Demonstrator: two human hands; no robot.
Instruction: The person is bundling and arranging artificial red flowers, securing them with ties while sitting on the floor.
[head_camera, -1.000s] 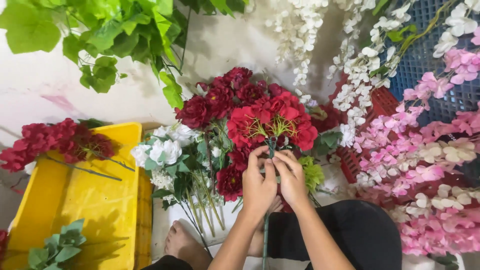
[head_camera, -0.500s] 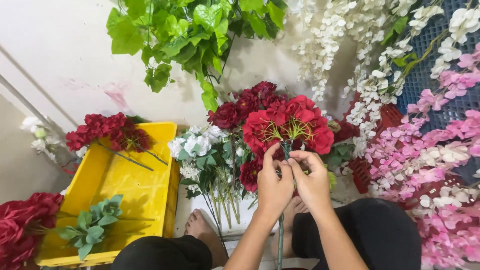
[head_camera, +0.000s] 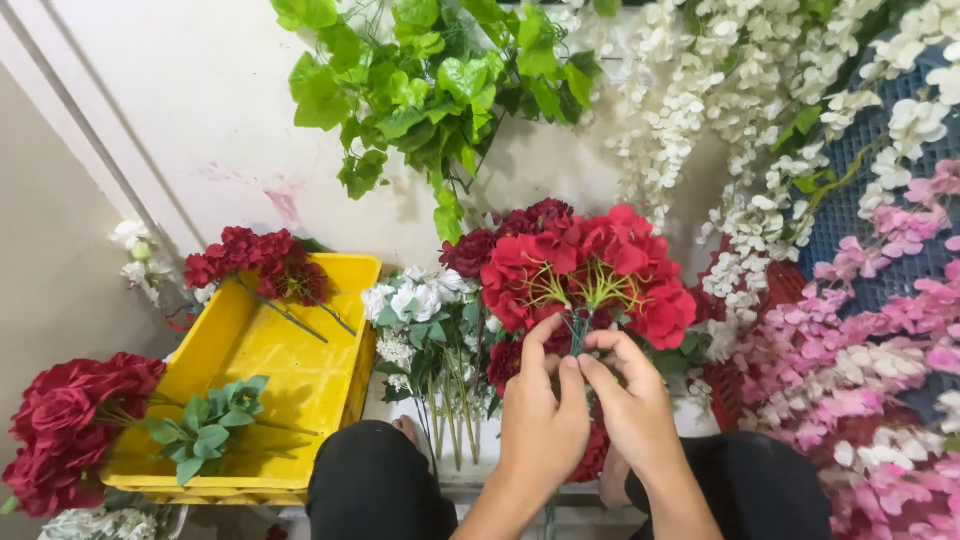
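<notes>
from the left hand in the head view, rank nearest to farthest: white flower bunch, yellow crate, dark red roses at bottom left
1. white flower bunch, just left of the left hand
2. yellow crate, farther left
3. dark red roses, far left beyond the crate

You get bright, even light from above, with no harsh glare. The green leaves (head_camera: 430, 90) throw a soft shadow onto the white wall (head_camera: 200, 130) behind them, and the yellow crate (head_camera: 290, 390) holds dim shadow along its inner wall. Colours are saturated, and the red flower cluster (head_camera: 590, 270) stays crisp in the centre. Your hands (head_camera: 590, 400) look slightly soft at the fingertips. The wide lens bends the wall's edge at the left, and the white blossoms (head_camera: 760, 130) lose detail toward the corner.
</notes>
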